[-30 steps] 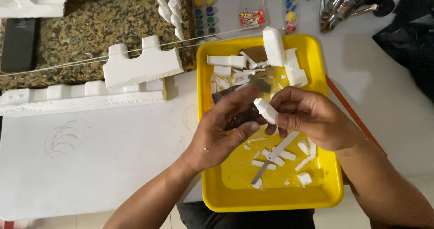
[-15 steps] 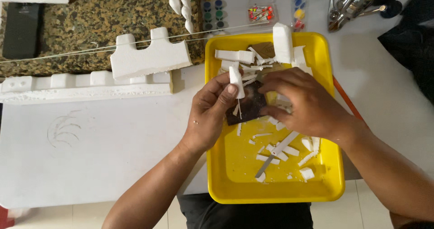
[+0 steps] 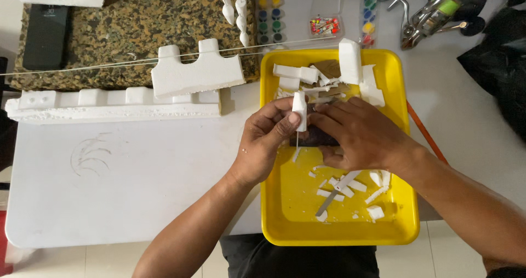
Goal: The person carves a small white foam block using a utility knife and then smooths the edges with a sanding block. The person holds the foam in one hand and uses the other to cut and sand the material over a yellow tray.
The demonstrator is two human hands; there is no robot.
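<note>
1. Left hand pinches a small white foam piece upright over the yellow tray, near its 10 o'clock corner.
2. Right hand curls over a dark block; grip apparently closed.
3. Open tray floor lies toward 6 o'clock.

tray right of foam sheet | foam scraps in tray | notched foam block behind sheet | paint pots behind tray
</note>
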